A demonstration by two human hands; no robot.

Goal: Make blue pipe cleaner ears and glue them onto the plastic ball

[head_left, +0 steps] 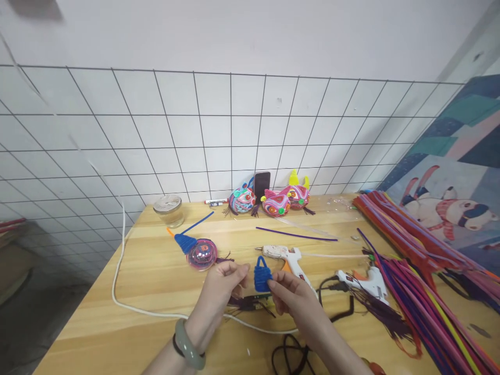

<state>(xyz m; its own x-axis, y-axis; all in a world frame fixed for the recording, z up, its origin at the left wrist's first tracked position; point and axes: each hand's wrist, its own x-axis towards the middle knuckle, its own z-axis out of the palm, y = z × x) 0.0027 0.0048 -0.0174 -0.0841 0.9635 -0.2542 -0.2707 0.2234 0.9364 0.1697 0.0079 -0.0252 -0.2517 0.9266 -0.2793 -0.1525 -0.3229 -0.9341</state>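
A white wall with a dark grid (179,133) stands behind a wooden table (148,281). At the right, a picture of a bear (457,200) leans at an angle. Below it are a rear bundle of fuzzy stems (390,224) and a front bundle of fuzzy stems (425,307), mostly pink, purple and red.

The right hand (292,294) has its thumb and fingers clamped on the lower right edge of a blue wound piece (262,278), which is raised in front of the table, its narrow loop pointing up. The left hand (228,278), with a pale green bangle (188,346) at the wrist, is just beside the piece; its thumb and forefinger are close together, and I cannot tell whether they pinch anything.

A white cord (156,314) curves across the table's left side. A white glue gun (292,255) lies beyond the right hand, and another glue gun (375,284) rests farther right. Along the back are a lidded jar (172,216), three colourful ornaments (276,203) and an upright phone (262,186) behind them. A clear round ornament (202,254) touches a blue cone-shaped piece (185,242). A purple stem (297,234) and a marker (216,201) lie nearby.
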